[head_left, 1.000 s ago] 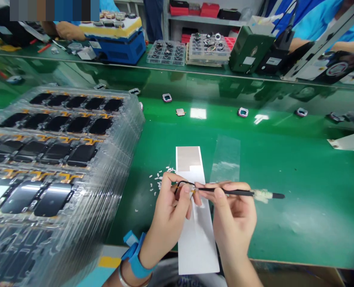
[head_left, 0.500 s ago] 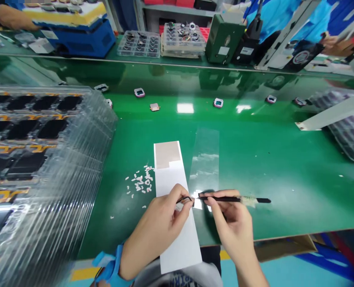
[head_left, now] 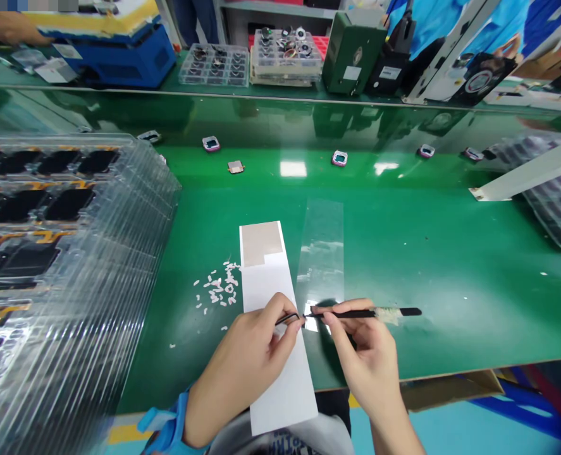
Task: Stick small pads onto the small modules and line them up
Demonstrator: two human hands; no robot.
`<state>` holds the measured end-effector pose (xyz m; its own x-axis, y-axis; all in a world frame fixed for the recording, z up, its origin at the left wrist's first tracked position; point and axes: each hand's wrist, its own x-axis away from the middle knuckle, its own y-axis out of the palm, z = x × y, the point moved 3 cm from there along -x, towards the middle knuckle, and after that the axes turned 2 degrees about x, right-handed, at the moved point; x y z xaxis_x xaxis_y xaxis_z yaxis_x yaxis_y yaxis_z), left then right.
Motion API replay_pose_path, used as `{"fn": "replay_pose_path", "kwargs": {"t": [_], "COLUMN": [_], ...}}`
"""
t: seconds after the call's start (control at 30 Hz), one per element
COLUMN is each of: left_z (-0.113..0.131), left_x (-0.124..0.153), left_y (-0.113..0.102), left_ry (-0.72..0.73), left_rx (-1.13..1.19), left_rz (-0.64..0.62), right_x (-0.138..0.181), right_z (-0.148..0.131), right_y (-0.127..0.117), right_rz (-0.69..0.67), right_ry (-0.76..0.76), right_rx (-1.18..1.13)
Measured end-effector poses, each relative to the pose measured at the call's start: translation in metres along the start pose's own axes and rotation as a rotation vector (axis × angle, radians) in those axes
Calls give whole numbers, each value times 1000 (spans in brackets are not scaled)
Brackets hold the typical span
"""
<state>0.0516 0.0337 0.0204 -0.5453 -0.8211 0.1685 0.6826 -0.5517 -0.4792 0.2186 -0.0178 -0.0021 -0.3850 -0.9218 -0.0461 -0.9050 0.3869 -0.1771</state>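
Observation:
My left hand (head_left: 261, 344) pinches a small dark-edged part (head_left: 287, 318) above a white paper strip (head_left: 280, 398); fingers cover much of it, so its kind is unclear. Black tweezers (head_left: 356, 313), wrapped in pale tape near the back end, lie in my right hand (head_left: 363, 341). Their tips point left and meet or nearly meet the part's right edge. Beige adhesive sheet (head_left: 261, 243) covers the strip's far end. Under the tweezers' tips, a clear plastic strip (head_left: 322, 246) lies on the green table. Many small white scraps (head_left: 218, 289) are scattered left of the paper.
Stacked clear trays (head_left: 133, 208) holding dark screens fill the left side. Several small watch-like cases, including a pink-edged one (head_left: 339, 158), line the back. A white metal post (head_left: 522, 174) slants in at the right. Above are a blue machine (head_left: 123, 57) and a green box (head_left: 353, 54).
The view has shifted slightly, moving the scene a little left. Both hands keep their grips, and the tweezers' tips remain close to the small part.

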Motion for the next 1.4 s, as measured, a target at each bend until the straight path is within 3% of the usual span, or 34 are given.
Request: {"fn": "replay_pose_path", "kwargs": {"t": [0.57, 0.77, 0.93, 1.13, 1.4], "left_z": [1, 3, 3, 6, 6], "left_x": [1, 2, 1, 3, 5], "left_y": [0, -2, -8, -13, -13], "left_ry": [7, 54, 85, 212, 216], "left_rx": [-32, -6, 150, 146, 77], "left_rz": [6, 133, 231, 272, 320], "right_x": [1, -1, 1, 5, -2], "right_z": [1, -5, -40, -65, -59], "right_y": [1, -2, -3, 22, 37], "right_rz": [20, 66, 73, -47, -58], "right_ry": [-50, -31, -224, -474, -404], "right_rx": [-12, -158, -296, -262, -323]}}
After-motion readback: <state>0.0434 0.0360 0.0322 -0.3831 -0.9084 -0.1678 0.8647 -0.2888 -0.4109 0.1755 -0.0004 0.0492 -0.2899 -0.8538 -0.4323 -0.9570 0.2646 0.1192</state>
